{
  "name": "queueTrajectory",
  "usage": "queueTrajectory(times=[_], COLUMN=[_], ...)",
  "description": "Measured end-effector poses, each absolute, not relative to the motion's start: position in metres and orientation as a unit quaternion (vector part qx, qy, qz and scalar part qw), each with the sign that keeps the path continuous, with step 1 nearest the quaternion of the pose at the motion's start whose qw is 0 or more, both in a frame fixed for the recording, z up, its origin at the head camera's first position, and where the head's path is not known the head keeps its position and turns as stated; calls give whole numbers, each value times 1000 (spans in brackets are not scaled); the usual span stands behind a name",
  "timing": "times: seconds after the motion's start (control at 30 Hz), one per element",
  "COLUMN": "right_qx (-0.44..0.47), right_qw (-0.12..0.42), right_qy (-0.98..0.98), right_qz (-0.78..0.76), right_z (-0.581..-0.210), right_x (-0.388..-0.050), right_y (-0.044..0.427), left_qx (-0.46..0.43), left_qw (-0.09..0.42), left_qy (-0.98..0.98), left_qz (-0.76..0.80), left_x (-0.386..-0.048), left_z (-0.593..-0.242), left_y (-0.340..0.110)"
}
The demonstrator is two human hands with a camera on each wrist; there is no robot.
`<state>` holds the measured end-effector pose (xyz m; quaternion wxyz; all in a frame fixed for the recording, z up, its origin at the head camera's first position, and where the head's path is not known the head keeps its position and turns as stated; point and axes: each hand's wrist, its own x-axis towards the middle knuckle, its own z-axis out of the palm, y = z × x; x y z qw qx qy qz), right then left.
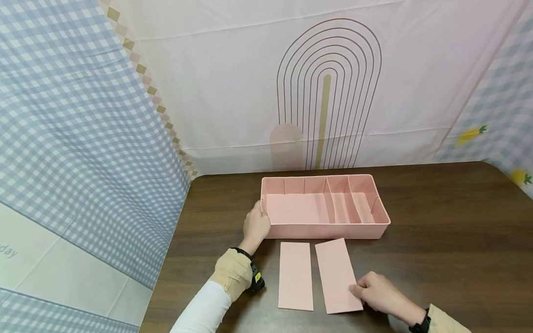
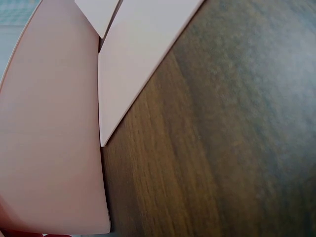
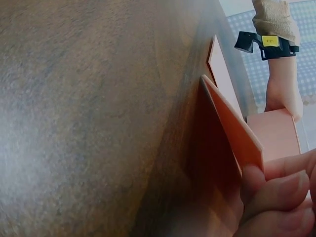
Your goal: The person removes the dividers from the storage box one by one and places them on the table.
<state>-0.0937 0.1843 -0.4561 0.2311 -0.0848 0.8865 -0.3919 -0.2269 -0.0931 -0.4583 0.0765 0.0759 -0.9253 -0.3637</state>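
Note:
A long pink divided box (image 1: 326, 231) stands on the table, its upright partitions grouped toward the right. My left hand (image 1: 256, 225) grips its left end wall; most of those fingers are hidden. In front of the box lies a flat pink panel (image 1: 295, 278), untouched. To its right, my right hand (image 1: 381, 293) pinches the edge of a second pink panel (image 1: 338, 279) between thumb and fingers. The right wrist view shows this held panel (image 3: 232, 118) tilted, its near edge raised off the table. In the left wrist view, the box's outer wall (image 2: 49, 123) fills the left side.
The dark wooden table (image 1: 458, 232) extends to both sides of the box. Behind it hangs a pale cloth with an arch pattern (image 1: 328, 90), and a blue checked cloth (image 1: 95, 146) hangs at the left. Each wrist wears a black camera strap (image 1: 256, 276).

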Motion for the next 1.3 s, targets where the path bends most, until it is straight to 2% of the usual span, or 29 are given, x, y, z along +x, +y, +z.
queueTrajectory(times=[1.3], right_qx=[-84], right_qw=[248], right_qy=[893], right_qz=[-366], right_z=[-471], right_x=[-94], right_y=[185], left_qx=[77], left_qw=[76], left_qy=[-925], left_qz=[-366], left_x=[-226], left_z=[-457], left_y=[-93])
